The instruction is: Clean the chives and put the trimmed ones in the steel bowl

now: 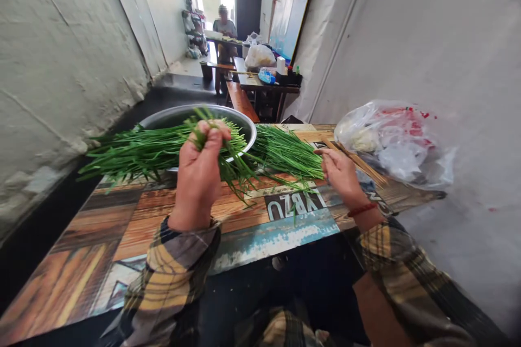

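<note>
My left hand (201,168) is closed around a small bunch of garlic chives (238,173), whose leaves hang down on its right side. Behind it, a thick heap of chives (142,146) lies across a wide metal basin (187,111), leaves drooping over the left rim. A second pile of chives (285,152) rests on the table to the right of the basin. At the stalk ends of that pile is my right hand (340,173), its index finger stretched out and the other fingers partly bent. I see nothing held in it.
The wood-patterned table (158,206) carries loose chive bits near its middle. Thin wooden sticks (362,165) and a clear plastic bag (394,141) lie at the right, by the wall. Farther back, a person (223,27) sits behind another table (254,82) holding bags.
</note>
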`<state>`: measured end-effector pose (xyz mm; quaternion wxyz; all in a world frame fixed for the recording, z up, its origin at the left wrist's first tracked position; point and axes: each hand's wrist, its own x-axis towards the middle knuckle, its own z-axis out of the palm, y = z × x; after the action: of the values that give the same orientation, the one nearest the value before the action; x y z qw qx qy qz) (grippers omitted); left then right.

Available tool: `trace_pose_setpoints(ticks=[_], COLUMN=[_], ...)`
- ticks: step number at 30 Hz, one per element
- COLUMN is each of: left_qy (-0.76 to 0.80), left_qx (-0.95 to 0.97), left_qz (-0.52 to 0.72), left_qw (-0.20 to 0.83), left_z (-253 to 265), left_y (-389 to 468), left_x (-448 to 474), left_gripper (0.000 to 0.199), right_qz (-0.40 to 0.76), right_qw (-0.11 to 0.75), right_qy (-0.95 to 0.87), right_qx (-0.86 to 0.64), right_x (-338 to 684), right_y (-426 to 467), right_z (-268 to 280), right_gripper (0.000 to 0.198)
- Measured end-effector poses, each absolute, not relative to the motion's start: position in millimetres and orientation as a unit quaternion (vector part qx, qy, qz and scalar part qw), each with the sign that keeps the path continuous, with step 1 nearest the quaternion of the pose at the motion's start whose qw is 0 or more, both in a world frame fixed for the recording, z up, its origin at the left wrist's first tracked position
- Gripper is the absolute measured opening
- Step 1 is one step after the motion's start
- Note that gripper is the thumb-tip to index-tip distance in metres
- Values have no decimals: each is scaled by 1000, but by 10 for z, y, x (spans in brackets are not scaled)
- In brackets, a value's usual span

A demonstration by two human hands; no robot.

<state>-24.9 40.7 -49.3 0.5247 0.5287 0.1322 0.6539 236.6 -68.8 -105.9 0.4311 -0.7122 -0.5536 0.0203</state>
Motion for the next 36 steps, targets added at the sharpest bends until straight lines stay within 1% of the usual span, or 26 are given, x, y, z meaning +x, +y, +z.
trace_pose_setpoints(ticks=[1, 3, 4, 6, 8, 10, 13, 15, 18, 21, 27, 32, 36], left_qy=[139, 152, 155, 158, 173, 206, 257, 270, 277, 280, 273, 269, 278], left_qx=[574, 628, 645, 684, 713, 724, 690, 656, 602, 564, 561, 605, 627], left_qz=[632, 573, 542, 479, 438, 404, 398, 398, 396, 394, 387, 384, 354], left_qw=[502, 505, 516, 527, 520, 520, 547, 581, 636, 670, 679, 643, 636], left_z=[-407, -348, -386, -584, -883, -1184, -1490, -1579, -1619, -1639, -1665, -1643, -1664], left_y=[382, 350, 345, 353, 368, 374, 363, 353, 346, 341, 314, 298, 304], left_x=[-225, -100, -7, 206, 414, 575, 696, 712, 706, 710, 742, 768, 763], left_gripper=[15, 15, 16, 18, 20, 23, 19, 16, 19, 21, 19, 17, 19], right_qz=[78, 178, 212, 234, 212, 181, 136, 90, 17, 6, 33, 67, 135], right_qw=[452, 460, 460, 468, 488, 490, 448, 418, 386, 384, 470, 530, 636], right_qy=[-557, -583, -590, -575, -523, -477, -499, -511, -510, -502, -440, -396, -316], right_qx=[-692, -645, -629, -629, -666, -707, -729, -746, -769, -775, -765, -747, -691], right_x=[2276, 2117, 2074, 2102, 2264, 2477, 2698, 2731, 2681, 2635, 2655, 2610, 2404], right_y=[-635, -545, -516, -505, -566, -683, -877, -967, -1014, -1008, -1043, -1050, -962], right_z=[-1069, -1087, -1101, -1155, -1264, -1437, -1777, -1996, -2210, -2271, -2236, -2213, -2185], right_gripper=[40, 37, 37, 37, 37, 36, 31, 29, 30, 24, 33, 37, 35])
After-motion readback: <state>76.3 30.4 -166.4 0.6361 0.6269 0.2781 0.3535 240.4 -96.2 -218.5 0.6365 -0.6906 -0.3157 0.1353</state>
